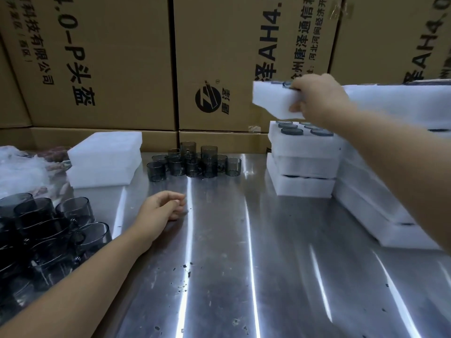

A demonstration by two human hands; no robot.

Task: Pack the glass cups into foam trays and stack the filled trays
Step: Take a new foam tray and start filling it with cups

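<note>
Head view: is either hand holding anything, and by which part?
The right hand grips a foam tray at its right end, fingers over the top edge. The left hand holds nothing.

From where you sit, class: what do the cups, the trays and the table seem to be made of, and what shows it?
Cups: smoky grey glass, glossy; you see through them.
Trays: white foam, matte, soft-edged; exact plastic unclear.
Table: probably stainless steel, brushed; it shows streaky light reflections.
</note>
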